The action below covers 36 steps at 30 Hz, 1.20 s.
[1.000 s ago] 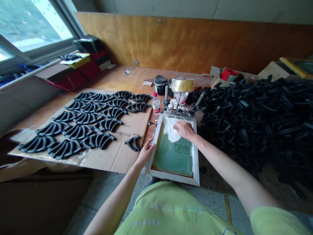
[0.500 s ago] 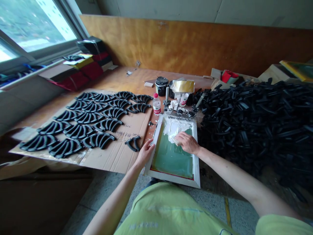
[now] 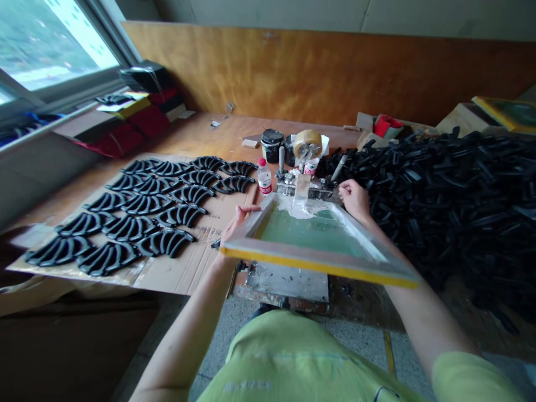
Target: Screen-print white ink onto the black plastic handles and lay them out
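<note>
A screen printing frame [image 3: 310, 258] with green mesh is tilted, its near edge raised above a metal base plate [image 3: 288, 282]. My left hand [image 3: 235, 224] grips the frame's left side, partly hidden behind it. White ink [image 3: 312, 207] lies at the far end of the mesh. A pale flat scraper [image 3: 302, 188] stands in that ink, against the hinge clamp [image 3: 324, 194]. My right hand [image 3: 354, 199] is off the scraper, right of the clamp and beside the heap of black curved plastic pieces [image 3: 439, 218]. Its fingers are curled together; anything between them is hidden.
Rows of black curved pieces [image 3: 146, 204] lie on a cardboard sheet [image 3: 196, 271] to the left. Behind the frame stand a red-capped bottle [image 3: 264, 177], a black tub [image 3: 272, 146] and a tape roll [image 3: 307, 144]. Boxes [image 3: 146, 120] sit by the window.
My right hand drew the scraper toward me through the ink, then left it at the clamp and moved right to the heap. The frame's near edge has risen with my left hand.
</note>
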Motion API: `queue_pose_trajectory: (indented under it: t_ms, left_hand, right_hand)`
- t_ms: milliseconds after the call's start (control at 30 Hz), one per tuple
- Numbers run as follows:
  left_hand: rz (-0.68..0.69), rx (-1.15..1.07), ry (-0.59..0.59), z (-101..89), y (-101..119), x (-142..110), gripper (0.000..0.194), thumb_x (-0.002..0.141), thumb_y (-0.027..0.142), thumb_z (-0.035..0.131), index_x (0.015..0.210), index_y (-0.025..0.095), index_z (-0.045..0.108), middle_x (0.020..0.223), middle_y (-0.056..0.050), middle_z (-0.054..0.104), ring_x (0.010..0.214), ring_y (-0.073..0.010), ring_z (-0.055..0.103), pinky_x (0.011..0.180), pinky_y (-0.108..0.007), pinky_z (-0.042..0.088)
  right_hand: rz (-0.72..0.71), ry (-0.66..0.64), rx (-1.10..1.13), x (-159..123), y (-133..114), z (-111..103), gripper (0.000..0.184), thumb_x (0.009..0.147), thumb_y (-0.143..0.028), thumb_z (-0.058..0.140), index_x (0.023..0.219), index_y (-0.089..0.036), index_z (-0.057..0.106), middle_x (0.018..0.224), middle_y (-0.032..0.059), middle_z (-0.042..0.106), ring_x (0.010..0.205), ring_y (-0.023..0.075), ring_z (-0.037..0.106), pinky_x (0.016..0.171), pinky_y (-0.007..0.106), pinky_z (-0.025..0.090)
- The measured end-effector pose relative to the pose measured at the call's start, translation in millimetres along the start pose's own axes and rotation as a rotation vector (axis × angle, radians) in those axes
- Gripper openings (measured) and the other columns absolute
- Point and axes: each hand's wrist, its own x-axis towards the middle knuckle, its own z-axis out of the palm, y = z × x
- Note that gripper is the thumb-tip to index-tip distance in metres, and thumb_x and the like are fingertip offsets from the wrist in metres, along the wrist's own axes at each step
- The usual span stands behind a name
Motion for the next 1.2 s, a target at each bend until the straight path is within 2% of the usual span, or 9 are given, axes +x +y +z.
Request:
queue_pose_trajectory:
  t_ms: [100,200,300,467,600,767,900,1033,1200]
  left_hand:
    - [0.147,-0.089,0.013,20.7,18,24,0.051,0.084,0.061,0.048,0.105,0.017,0.064,0.100,-0.006,0.068,0.088,-0.0176,0.065,0.073,-0.026,0.052]
    - [0.112,-0.101,0.072,30.6,16,33,0.056,0.084,0.062,0.045,0.114,0.017,0.058,0.090,-0.006,0.068,0.078,-0.0160,0.065,0.062,-0.023,0.051]
    - [0.004,-0.116,0.117,31.8,-15,15,0.058,0.084,0.064,0.046,0.121,0.020,0.053,0.091,-0.006,0.068,0.075,-0.0145,0.064,0.058,-0.021,0.049]
    - [-0.589,-0.072,-0.120,28.3,-90,-41,0.057,0.079,0.063,0.056,0.110,0.016,0.056,0.091,-0.011,0.071,0.077,-0.0205,0.067,0.057,-0.028,0.052]
    - [-0.582,-0.056,0.039,6.1,-115,-58,0.050,0.076,0.064,0.057,0.090,0.016,0.057,0.074,-0.007,0.069,0.069,-0.0182,0.066,0.057,-0.025,0.049]
    - [-0.366,0.355,0.077,-19.9,-94,-59,0.047,0.075,0.066,0.055,0.082,0.020,0.056,0.069,-0.004,0.068,0.061,-0.0183,0.061,0.058,-0.026,0.043]
    - [-0.019,0.876,0.008,-4.2,-72,-64,0.035,0.076,0.056,0.062,0.068,0.024,0.051,0.057,0.000,0.056,0.056,-0.0182,0.054,0.056,-0.025,0.030]
    - [0.135,1.012,-0.043,15.2,-64,-62,0.033,0.078,0.053,0.061,0.068,0.023,0.048,0.060,-0.002,0.056,0.058,-0.0179,0.052,0.057,-0.025,0.026]
    - [0.143,1.012,-0.060,27.0,-61,-60,0.033,0.082,0.053,0.055,0.070,0.024,0.047,0.057,-0.001,0.055,0.055,-0.0184,0.051,0.056,-0.026,0.025]
  right_hand:
    - [0.105,-0.061,-0.022,-38,27,14,0.023,0.087,-0.030,0.054,0.101,-0.016,0.065,0.083,0.0064,0.069,0.076,0.0204,0.062,0.073,0.031,0.047]
    - [-0.109,-0.267,-0.036,-79,24,43,0.029,0.081,-0.033,0.066,0.105,-0.019,0.063,0.091,0.0054,0.068,0.085,0.0210,0.061,0.079,0.033,0.047]
    - [-0.301,-0.338,-0.099,-107,1,60,0.020,0.080,-0.029,0.069,0.098,-0.022,0.065,0.095,0.0046,0.065,0.096,0.0217,0.057,0.087,0.036,0.044]
    - [-0.481,-0.257,-0.046,-157,-58,57,0.010,0.088,-0.027,0.059,0.093,-0.021,0.066,0.089,0.0065,0.063,0.092,0.0216,0.056,0.085,0.035,0.045]
    - [-0.684,-0.421,0.049,-183,-69,55,0.020,0.092,-0.027,0.053,0.108,-0.025,0.065,0.093,0.0043,0.066,0.091,0.0191,0.059,0.084,0.034,0.046]
    - [-0.186,-0.255,-0.056,-148,21,30,0.024,0.093,-0.019,0.046,0.103,-0.022,0.068,0.101,0.0063,0.068,0.094,0.0190,0.062,0.085,0.034,0.049]
    - [0.025,-0.200,-0.147,-124,82,13,0.023,0.089,-0.021,0.048,0.101,-0.021,0.068,0.102,0.0064,0.068,0.093,0.0205,0.063,0.085,0.034,0.048]
    - [0.056,-0.230,-0.243,-128,94,8,0.024,0.089,-0.024,0.048,0.101,-0.024,0.068,0.104,0.0066,0.068,0.089,0.0207,0.063,0.077,0.032,0.048]
    - [0.134,-0.322,-0.504,-130,99,9,0.024,0.088,-0.029,0.049,0.103,-0.023,0.067,0.097,0.0128,0.068,0.085,0.0244,0.065,0.068,0.033,0.048]
